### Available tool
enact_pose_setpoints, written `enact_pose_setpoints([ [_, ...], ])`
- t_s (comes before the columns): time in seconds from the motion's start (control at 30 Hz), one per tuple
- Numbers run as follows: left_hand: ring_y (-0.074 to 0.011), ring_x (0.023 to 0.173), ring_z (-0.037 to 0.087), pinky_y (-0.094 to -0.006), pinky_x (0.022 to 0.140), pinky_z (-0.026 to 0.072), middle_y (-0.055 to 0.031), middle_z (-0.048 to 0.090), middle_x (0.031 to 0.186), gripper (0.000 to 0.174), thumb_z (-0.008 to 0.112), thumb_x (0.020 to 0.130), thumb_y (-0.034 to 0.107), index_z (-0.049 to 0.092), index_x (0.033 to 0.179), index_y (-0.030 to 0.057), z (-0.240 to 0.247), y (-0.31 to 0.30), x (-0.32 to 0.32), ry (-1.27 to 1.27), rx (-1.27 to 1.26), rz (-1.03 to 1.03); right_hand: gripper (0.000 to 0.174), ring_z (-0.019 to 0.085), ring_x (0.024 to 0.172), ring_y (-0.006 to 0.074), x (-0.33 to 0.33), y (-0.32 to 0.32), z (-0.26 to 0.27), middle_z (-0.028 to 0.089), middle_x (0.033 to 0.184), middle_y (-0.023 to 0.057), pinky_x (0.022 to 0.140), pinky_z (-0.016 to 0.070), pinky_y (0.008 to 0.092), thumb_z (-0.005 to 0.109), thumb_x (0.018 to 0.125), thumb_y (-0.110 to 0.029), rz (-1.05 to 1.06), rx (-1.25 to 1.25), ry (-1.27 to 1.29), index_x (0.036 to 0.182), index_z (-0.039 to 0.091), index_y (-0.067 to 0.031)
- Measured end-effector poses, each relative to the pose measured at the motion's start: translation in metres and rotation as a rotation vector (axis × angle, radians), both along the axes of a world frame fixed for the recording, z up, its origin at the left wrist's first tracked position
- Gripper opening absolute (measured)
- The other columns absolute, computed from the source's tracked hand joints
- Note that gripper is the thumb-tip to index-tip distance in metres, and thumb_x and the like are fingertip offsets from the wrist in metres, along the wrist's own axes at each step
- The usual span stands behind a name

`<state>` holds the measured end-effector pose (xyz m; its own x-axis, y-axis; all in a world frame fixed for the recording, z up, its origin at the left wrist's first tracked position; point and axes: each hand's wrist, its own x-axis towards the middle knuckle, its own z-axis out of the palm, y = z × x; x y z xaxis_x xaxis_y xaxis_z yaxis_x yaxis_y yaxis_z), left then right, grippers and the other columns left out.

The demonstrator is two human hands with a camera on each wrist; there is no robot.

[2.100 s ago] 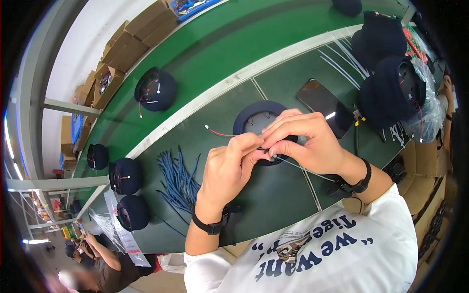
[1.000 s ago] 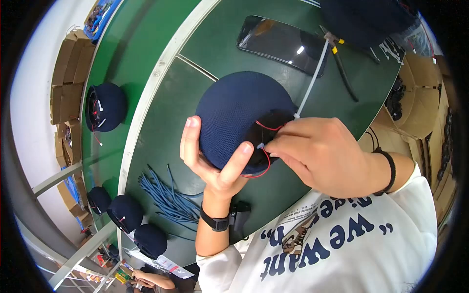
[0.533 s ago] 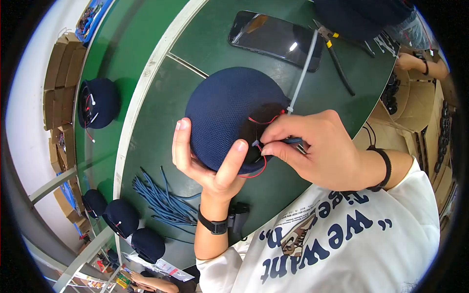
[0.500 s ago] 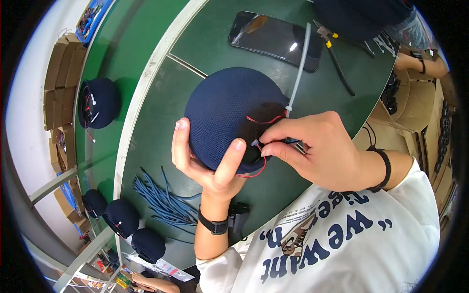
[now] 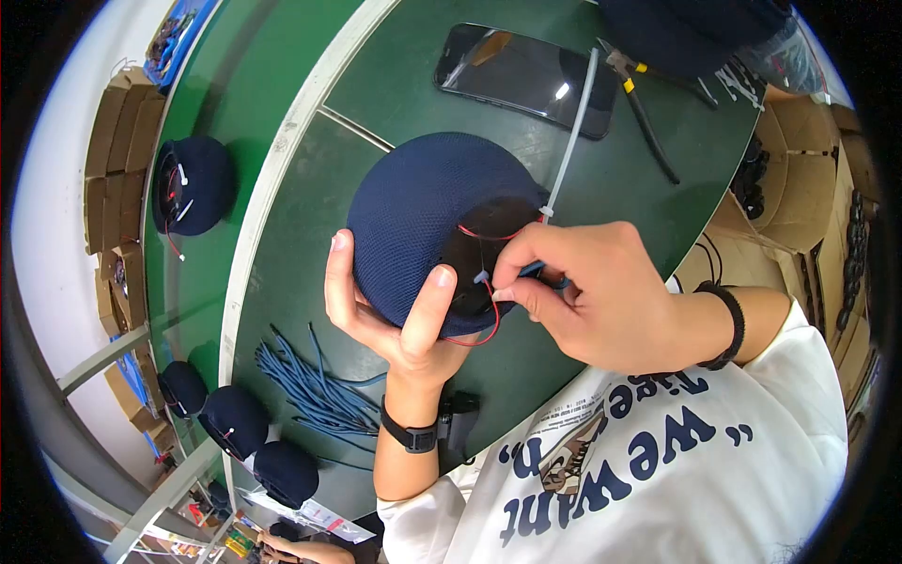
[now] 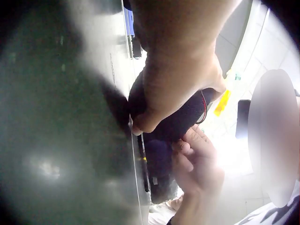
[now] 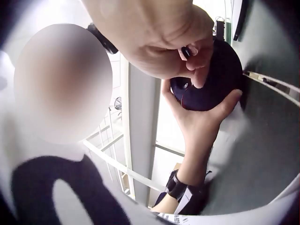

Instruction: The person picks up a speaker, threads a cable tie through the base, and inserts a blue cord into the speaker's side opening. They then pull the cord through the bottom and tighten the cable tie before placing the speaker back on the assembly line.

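Note:
My left hand [image 5: 399, 324] holds a round navy mesh-covered shell [image 5: 423, 202], fingers and thumb spread round its side. The shell is tilted, its dark opening facing my right hand [image 5: 601, 291]. At that opening my right thumb and forefinger pinch close to a thin red wire [image 5: 497, 320] and a small bluish-grey tip [image 5: 482, 277]. A dark blue cord [image 5: 550, 275] shows under the curled right fingers. A pale cable tie [image 5: 575, 132] juts from the shell's rim. In the right wrist view, my right fingers [image 7: 201, 70] cover part of the shell [image 7: 225, 70].
A bundle of blue cords [image 5: 315, 385] lies left of my forearm. Beyond the shell are a phone [image 5: 526, 75] and yellow-marked cutters [image 5: 644, 117]. Similar shells stand left [image 5: 235, 418] and on the green belt [image 5: 197, 183]. A cardboard box [image 5: 799, 179] is at right.
Earlier both hands met over the shell lying on the table. Since then my left hand has lifted and tipped it, and my right hand works at its opening. Lately shell and hands shift slightly left.

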<state>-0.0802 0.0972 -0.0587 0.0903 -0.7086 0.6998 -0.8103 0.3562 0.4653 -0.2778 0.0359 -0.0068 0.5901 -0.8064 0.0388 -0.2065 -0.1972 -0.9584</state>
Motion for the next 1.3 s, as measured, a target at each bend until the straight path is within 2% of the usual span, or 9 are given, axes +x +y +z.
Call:
enact_pose_setpoints([
  [0.23,-0.0510,0.144,0.042,-0.0593,0.115,0.0451,-0.0318,0.032,0.158,0.107,0.106,0.058,0.034,0.044,0.145,0.0237,0.008,0.000,0.010,-0.112,0.077,-0.004,0.004,0.063,0.058,0.0182,-0.010,-0.021,0.024,0.067,0.075,0.0089,0.051,0.0465,0.0315,0.071,0.094,-0.003,-0.102,-0.227,-0.045,0.097,0.073,-0.0010],
  [0.37,-0.0468,0.145,0.042,-0.0581,0.119,0.0400,-0.0269,0.037,0.158,0.120,0.108,0.051,0.036,0.040,0.150,0.0181,0.026,-0.010,0.023,-0.024,0.089,0.069,0.005,0.051,0.055,0.0050,-0.024,-0.030,-0.003,0.065,0.072,0.0028,0.049,0.0372,0.0232,0.072,0.095,-0.003,-0.170,-0.154,-0.145,0.094,0.075,0.0004],
  [0.43,-0.0400,0.141,0.048,-0.0507,0.121,0.0383,-0.0240,0.046,0.152,0.123,0.107,0.049,0.038,0.045,0.150,0.0052,0.035,-0.042,0.032,0.020,0.054,0.187,0.006,0.051,0.056,0.0038,-0.022,-0.031,-0.021,0.065,0.072,0.0027,0.050,0.0372,0.0233,0.072,0.096,-0.005,-0.142,-0.047,-0.103,0.093,0.074,0.0005],
  [0.73,-0.0451,0.134,0.047,-0.0535,0.114,0.0430,-0.0264,0.045,0.142,0.123,0.103,0.050,0.026,0.037,0.152,0.0066,0.005,-0.253,0.107,0.391,0.036,0.443,0.015,0.056,0.058,0.0105,-0.006,-0.022,-0.045,0.062,0.068,0.0083,0.054,0.0419,0.0286,0.073,0.096,-0.009,0.063,-0.111,0.023,0.088,0.071,0.0028],
  [0.83,-0.0550,0.144,0.041,-0.0581,0.117,0.0403,-0.0363,0.041,0.150,0.129,0.104,0.049,0.022,0.032,0.155,0.0052,0.009,-0.244,0.100,0.326,0.159,0.503,0.015,0.056,0.061,0.0093,-0.017,-0.027,-0.061,0.063,0.070,0.0067,0.056,0.0419,0.0272,0.070,0.098,-0.007,0.075,-0.105,0.034,0.088,0.069,0.0037],
  [0.9,-0.0471,0.129,0.050,-0.0522,0.111,0.0456,-0.0255,0.050,0.144,0.110,0.102,0.048,0.017,0.046,0.142,0.0038,0.051,-0.201,0.109,0.283,0.557,0.302,0.017,0.055,0.063,0.0071,-0.016,-0.025,-0.071,0.064,0.073,0.0031,0.056,0.0407,0.0253,0.066,0.101,-0.007,0.043,0.035,-0.093,0.088,0.068,0.0038],
  [0.97,-0.0495,0.142,0.041,-0.0530,0.112,0.0448,-0.0272,0.045,0.151,0.110,0.103,0.047,0.016,0.048,0.142,0.0072,0.088,-0.150,0.118,0.029,0.317,0.400,0.020,0.053,0.062,0.0050,-0.018,-0.031,-0.073,0.064,0.075,0.0011,0.056,0.0397,0.0233,0.063,0.104,-0.008,0.098,0.020,-0.052,0.088,0.067,0.0031],
  [1.13,-0.0537,0.158,0.014,-0.0770,0.111,0.0370,-0.0343,0.007,0.171,0.150,0.109,0.027,0.035,0.034,0.156,0.0200,0.036,-0.116,0.218,0.118,0.548,0.777,0.022,0.052,0.062,0.0031,-0.019,-0.035,-0.081,0.065,0.077,-0.0003,0.055,0.0383,0.0213,0.062,0.106,-0.013,0.202,-0.032,0.012,0.089,0.066,-0.0002],
  [1.3,-0.0481,0.133,0.050,-0.0524,0.112,0.0469,-0.0266,0.047,0.139,0.121,0.105,0.043,0.028,0.041,0.146,0.0166,-0.003,-0.139,0.222,0.445,0.146,0.486,0.022,0.055,0.065,0.0035,-0.013,-0.033,-0.075,0.067,0.081,0.0005,0.057,0.0422,0.0201,0.062,0.107,-0.015,0.236,-0.002,0.055,0.091,0.067,-0.0012],
])
